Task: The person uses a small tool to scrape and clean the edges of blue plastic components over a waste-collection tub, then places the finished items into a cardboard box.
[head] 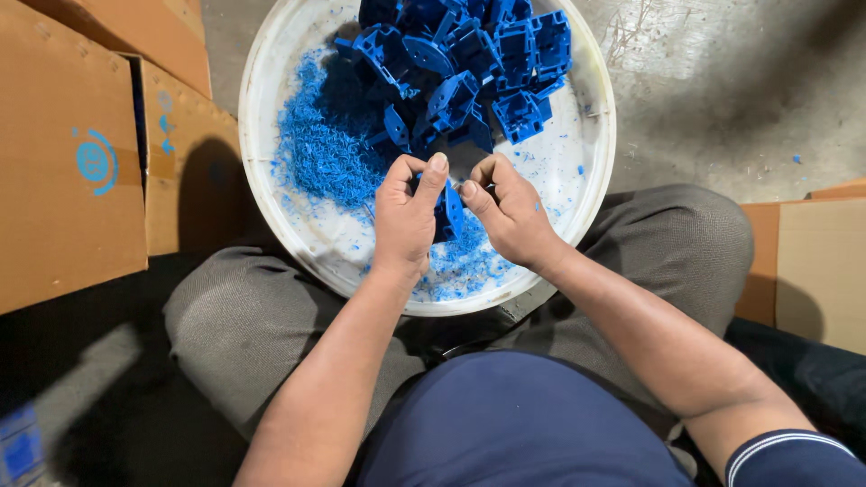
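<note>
My left hand (408, 216) and my right hand (510, 212) meet over the near part of a round white tub (591, 153). Both grip one small blue plastic part (450, 209) between thumbs and fingers; most of it is hidden by the fingers. Whether the right hand also holds a small tool I cannot tell. A pile of similar blue moulded parts (469, 63) fills the far half of the tub. Fine blue shavings (320, 149) lie heaped on the tub's left side and under my hands.
A brown cardboard box (68, 153) stands at the left, touching the tub's side. Another cardboard piece (816, 266) lies at the right. Grey concrete floor (740, 81) shows beyond the tub. My knees in grey trousers (686, 234) flank the tub's near rim.
</note>
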